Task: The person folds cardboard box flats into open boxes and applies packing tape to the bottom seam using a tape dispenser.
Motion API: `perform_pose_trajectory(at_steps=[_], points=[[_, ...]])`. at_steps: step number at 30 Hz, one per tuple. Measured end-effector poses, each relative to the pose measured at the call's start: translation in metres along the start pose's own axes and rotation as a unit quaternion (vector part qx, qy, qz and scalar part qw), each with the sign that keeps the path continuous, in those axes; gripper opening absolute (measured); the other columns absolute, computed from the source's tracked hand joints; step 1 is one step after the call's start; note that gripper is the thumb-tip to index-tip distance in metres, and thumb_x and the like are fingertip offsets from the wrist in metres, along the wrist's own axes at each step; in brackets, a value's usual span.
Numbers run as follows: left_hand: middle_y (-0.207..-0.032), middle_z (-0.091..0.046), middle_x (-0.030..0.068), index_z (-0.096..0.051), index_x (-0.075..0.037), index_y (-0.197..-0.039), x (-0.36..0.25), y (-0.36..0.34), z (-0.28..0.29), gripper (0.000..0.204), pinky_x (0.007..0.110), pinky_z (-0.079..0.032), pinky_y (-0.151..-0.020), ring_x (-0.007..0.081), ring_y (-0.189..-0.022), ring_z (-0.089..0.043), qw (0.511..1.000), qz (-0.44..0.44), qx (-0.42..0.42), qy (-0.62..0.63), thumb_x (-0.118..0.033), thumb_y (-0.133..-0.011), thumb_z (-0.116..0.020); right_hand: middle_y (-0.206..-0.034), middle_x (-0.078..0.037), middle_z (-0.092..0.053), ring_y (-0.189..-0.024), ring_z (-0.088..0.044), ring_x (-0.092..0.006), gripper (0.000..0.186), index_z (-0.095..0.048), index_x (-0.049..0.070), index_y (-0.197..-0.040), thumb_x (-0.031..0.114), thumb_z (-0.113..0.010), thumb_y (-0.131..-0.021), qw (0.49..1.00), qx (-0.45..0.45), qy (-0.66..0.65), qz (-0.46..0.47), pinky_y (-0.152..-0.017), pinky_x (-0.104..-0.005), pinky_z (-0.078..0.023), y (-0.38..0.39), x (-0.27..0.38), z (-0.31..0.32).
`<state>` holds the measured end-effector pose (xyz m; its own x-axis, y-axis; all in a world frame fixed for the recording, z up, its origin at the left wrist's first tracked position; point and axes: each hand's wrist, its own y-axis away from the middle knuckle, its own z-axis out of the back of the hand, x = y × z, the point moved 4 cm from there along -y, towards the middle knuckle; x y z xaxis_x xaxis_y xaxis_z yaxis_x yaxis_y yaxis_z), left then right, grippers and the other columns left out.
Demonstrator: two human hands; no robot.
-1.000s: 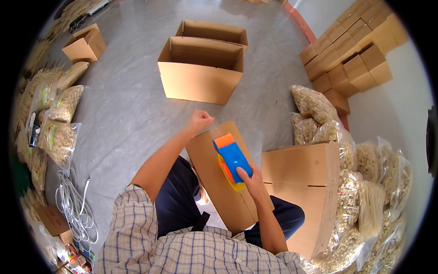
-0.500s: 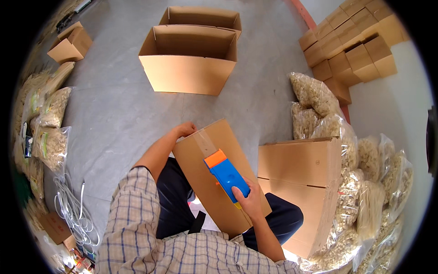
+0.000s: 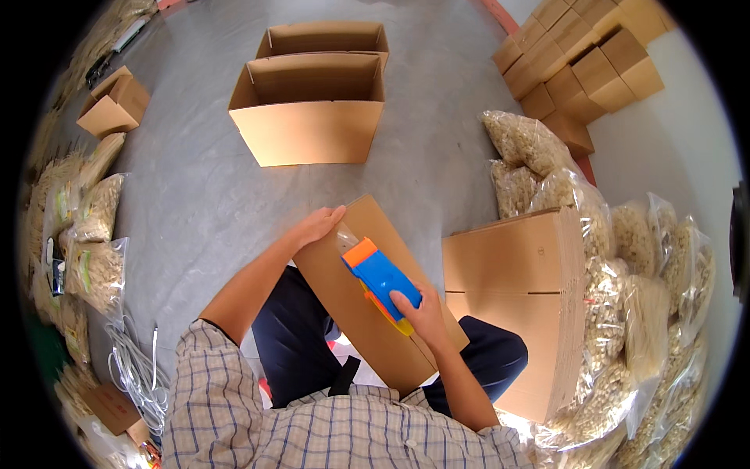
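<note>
Wearing a cream shirt with blue checks (image 3: 336, 430) and dark navy trousers (image 3: 285, 332), with a long brown cardboard box (image 3: 359, 313) slanting between the knees. Grasping in the right hand (image 3: 423, 309) a blue plastic tape dispenser with an orange front end and yellow lower parts (image 3: 383, 277), thumb laid over the top of the blue casing. Holding the dispenser against the upper face of the box, orange end pointing to the far edge, just beside a short strip of clear, shiny tape (image 3: 346, 234). Resting the left hand (image 3: 316, 225) on the far left corner of the box, well apart from the casing; cannot tell whether clenched on the cardboard or only pressed to it.

Near the right knee, a leaning stack of flattened brown cardboard (image 3: 508, 266), backed by bulging clear plastic bags of pale beige pieces (image 3: 609, 344). Over to the left, on the smooth grey floor (image 3: 414, 172), a loosely coiled white cable (image 3: 134, 363), then more clear bags with pale contents (image 3: 101, 273).

Farther ahead, two open-topped brown cardboard boxes (image 3: 312, 133), one close behind the other. At far left, a smaller, open brown carton (image 3: 115, 105); at far right, stacked brown cartons (image 3: 578, 74) beside a white wall (image 3: 680, 148).
</note>
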<state>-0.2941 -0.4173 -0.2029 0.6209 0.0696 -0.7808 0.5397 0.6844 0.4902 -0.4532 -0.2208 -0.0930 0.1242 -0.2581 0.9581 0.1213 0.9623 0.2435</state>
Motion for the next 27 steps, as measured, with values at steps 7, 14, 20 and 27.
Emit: perform_pose_trajectory(at_steps=[7, 14, 20, 27], points=[[-0.085, -0.055, 0.0318, -0.060, 0.008, -0.081, 0.021, -0.018, -0.013, 0.066, 0.043, -0.042, -0.077, 0.0458, -0.087, -0.052, 0.982, -0.086, -0.139, -0.095, -0.048, -0.089, -0.026, -0.077, -0.005, -0.060, -0.067, -0.054, -0.0094, 0.037, -0.059, -0.002, -0.099, 0.029, -0.062, -0.079, 0.993, 0.015, 0.110, -0.030, -0.062, -0.0245, -0.045, 0.063, -0.002, 0.038], [-0.079, -0.055, 0.0314, -0.060, 0.009, -0.075, 0.020, -0.027, -0.007, 0.068, 0.044, -0.043, -0.075, 0.0464, -0.082, -0.053, 0.975, -0.090, -0.157, -0.130, -0.050, -0.089, -0.028, -0.065, -0.004, -0.058, -0.058, -0.050, -0.0085, 0.032, -0.062, -0.001, -0.089, 0.028, -0.066, -0.074, 0.977, -0.076, 0.130, -0.153, -0.055, -0.0255, -0.043, 0.184, -0.067, 0.101], [-0.129, -0.037, 0.0227, -0.042, 0.000, -0.123, 0.001, -0.009, 0.021, 0.061, 0.047, -0.025, -0.099, 0.0358, -0.119, -0.036, 0.883, -0.107, -0.327, -0.319, -0.048, -0.089, -0.030, -0.059, -0.011, -0.059, -0.053, -0.058, -0.0139, 0.031, -0.064, -0.001, -0.082, 0.028, -0.066, -0.068, 0.976, -0.109, 0.175, -0.069, -0.054, -0.0261, -0.046, 0.160, -0.068, 0.080], [-0.145, -0.002, 0.0102, -0.022, -0.014, -0.137, -0.050, 0.020, -0.042, 0.055, 0.055, 0.000, -0.103, 0.0322, -0.133, -0.001, 0.879, -0.126, -0.131, -0.441, -0.041, -0.090, -0.032, -0.064, -0.014, -0.061, -0.056, -0.060, -0.0185, 0.036, -0.064, -0.001, -0.088, 0.031, -0.062, -0.072, 0.981, -0.079, 0.175, 0.018, -0.055, -0.0292, -0.047, 0.065, -0.042, 0.034]])
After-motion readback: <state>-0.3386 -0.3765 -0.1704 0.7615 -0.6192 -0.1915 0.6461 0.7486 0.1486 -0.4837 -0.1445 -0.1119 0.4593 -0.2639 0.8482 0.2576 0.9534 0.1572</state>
